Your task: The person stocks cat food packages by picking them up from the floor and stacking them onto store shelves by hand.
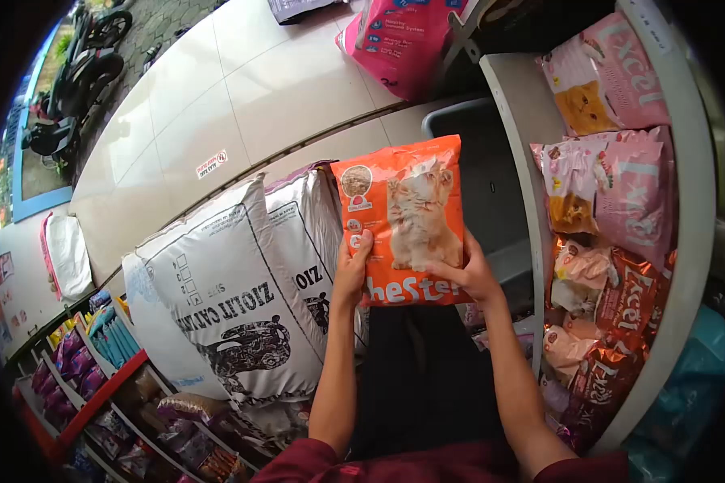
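An orange cat food bag [368, 173] with a picture of a cat and large white letters along its lower edge is held up in front of me. My left hand [352, 270] grips its left side, thumb on the front. On the lower right side, my right hand [470, 275] holds it, with the thumb lying across the front. The fingers behind the bag are hidden. To the left of the bag stand large white sacks [217, 282] with black print, close to my left forearm.
A shelf rack [517, 121] on the right holds pink bags [608, 189] and red-brown bags [620, 298]. A dark grey bin [499, 185] sits behind the orange bag. Lower left, shelves with a red edge [105, 390] carry small packs. A bright pink bag [395, 48] is at the top.
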Demonstrator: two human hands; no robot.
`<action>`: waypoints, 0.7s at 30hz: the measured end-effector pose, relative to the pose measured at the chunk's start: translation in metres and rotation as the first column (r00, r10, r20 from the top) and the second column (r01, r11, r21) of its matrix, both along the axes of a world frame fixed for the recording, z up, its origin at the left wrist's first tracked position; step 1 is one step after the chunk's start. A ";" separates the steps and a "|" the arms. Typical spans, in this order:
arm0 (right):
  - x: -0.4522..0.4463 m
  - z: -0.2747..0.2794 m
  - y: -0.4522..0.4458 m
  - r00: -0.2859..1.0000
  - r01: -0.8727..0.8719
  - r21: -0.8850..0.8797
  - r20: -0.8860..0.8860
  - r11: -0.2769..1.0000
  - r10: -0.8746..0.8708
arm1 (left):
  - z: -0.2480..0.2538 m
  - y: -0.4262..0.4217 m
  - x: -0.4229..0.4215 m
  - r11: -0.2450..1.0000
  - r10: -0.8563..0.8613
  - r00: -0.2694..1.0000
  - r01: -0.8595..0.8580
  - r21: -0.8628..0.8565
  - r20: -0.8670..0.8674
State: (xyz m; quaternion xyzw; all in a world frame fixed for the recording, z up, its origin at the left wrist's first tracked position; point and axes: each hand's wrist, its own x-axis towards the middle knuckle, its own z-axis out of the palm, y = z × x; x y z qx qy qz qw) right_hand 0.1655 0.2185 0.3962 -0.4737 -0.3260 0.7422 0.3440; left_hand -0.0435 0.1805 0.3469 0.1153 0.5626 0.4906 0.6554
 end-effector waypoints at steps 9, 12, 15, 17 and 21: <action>0.014 0.196 -0.048 0.953 -0.172 0.256 0.288 0.951 0.095 | 0.245 -0.023 0.002 0.956 0.010 0.994 0.021 0.293 -0.105; 0.011 0.259 -0.063 0.988 -0.001 0.429 0.141 0.903 -0.066 | 0.302 -0.037 0.005 0.911 0.023 0.980 0.060 0.408 -0.197; 0.012 0.310 -0.076 0.979 -0.014 0.520 0.182 0.854 -0.095 | 0.347 -0.046 0.002 0.861 0.034 0.964 0.105 0.497 -0.262; 0.012 0.330 -0.077 0.972 -0.017 0.570 0.201 0.822 -0.120 | 0.369 -0.045 -0.002 0.814 0.048 0.952 0.138 0.564 -0.303; 0.012 0.353 -0.069 0.955 -0.071 0.606 0.270 0.792 -0.121 | 0.402 -0.027 -0.010 0.746 0.068 0.974 0.093 0.659 -0.215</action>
